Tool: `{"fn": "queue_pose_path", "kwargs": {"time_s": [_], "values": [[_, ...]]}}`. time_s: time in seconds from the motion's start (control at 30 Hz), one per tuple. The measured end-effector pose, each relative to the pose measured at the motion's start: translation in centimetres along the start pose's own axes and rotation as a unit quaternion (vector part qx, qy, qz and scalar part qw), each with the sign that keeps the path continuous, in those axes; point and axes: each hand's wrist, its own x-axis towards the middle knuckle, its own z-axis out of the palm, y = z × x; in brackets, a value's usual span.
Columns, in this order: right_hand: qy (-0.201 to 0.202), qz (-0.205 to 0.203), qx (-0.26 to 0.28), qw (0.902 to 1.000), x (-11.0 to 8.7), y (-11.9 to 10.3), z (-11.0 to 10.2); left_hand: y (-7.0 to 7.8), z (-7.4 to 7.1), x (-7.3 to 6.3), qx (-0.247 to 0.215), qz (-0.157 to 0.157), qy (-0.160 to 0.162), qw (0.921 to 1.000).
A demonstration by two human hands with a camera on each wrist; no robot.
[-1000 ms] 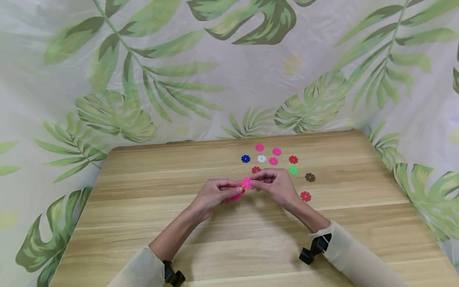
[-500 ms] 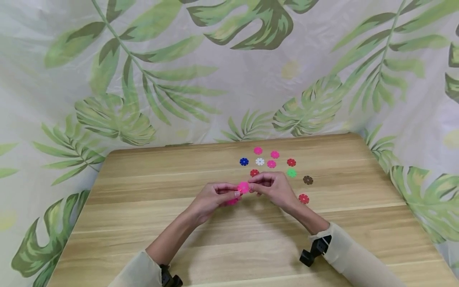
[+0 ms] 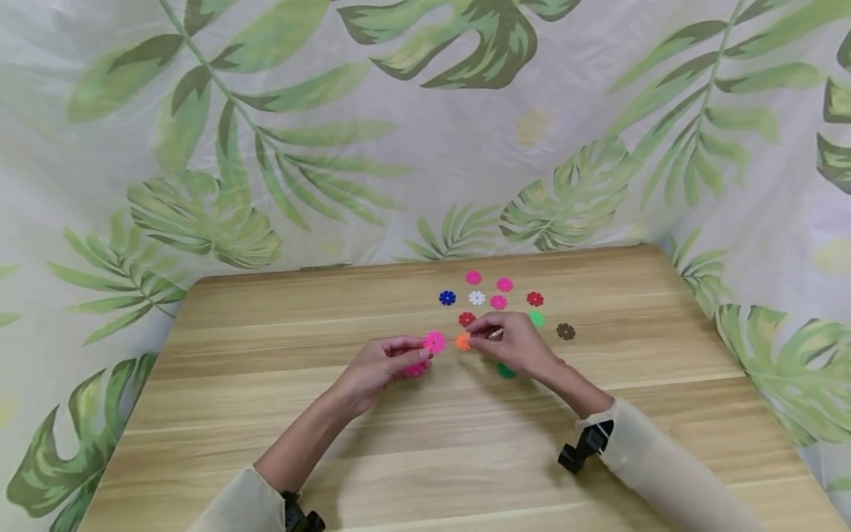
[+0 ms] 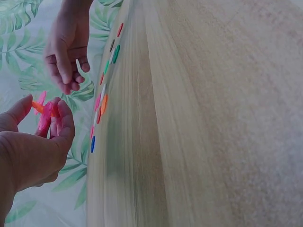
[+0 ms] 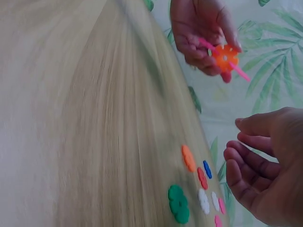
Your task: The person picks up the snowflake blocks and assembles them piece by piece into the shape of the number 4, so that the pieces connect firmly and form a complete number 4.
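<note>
My left hand (image 3: 372, 371) pinches a small build of notched plastic flower discs between thumb and fingers, above the table. One pink disc (image 3: 434, 342) stands at its upper end and another pink disc (image 3: 415, 369) lower down. The right wrist view shows an orange disc (image 5: 224, 58) slotted between them. Apart from the build, my right hand (image 3: 517, 345) hovers with loosely bent fingers and nothing between them. In the head view its fingertips overlap a loose orange disc (image 3: 462, 340), which lies on the table in both wrist views. Beneath the palm lies a dark green disc (image 3: 507, 371).
Several loose discs lie toward the back of the wooden table (image 3: 279, 443), among them blue (image 3: 448, 298), white (image 3: 476, 298), red (image 3: 535, 299), brown (image 3: 566, 332) and light green (image 3: 536, 318). Leaf-print cloth (image 3: 359, 162) hangs behind the table's far edge.
My right hand has let go of the upper pink disc and drawn away to the right. My left hand has shifted slightly left with the build. Loose orange and dark green discs now show.
</note>
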Motion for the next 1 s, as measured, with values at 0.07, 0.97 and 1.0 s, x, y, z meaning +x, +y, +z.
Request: {"fn": "queue_pose_path", "kwargs": {"time_s": [0.07,0.97,1.0], "values": [[-0.001,-0.02,-0.037,0.9991,0.3,0.3,0.0,0.0,0.0,0.0,-0.004,-0.001,-0.001,1.0],[-0.062,-0.05,-0.213,0.9739,3.2,1.8,1.1,0.1,-0.6,-0.5,0.005,-0.001,-0.013,0.9999],[-0.062,-0.05,-0.216,0.9731,3.2,1.8,1.1,0.1,-0.6,-0.5,0.004,-0.001,-0.015,0.9999]]}}
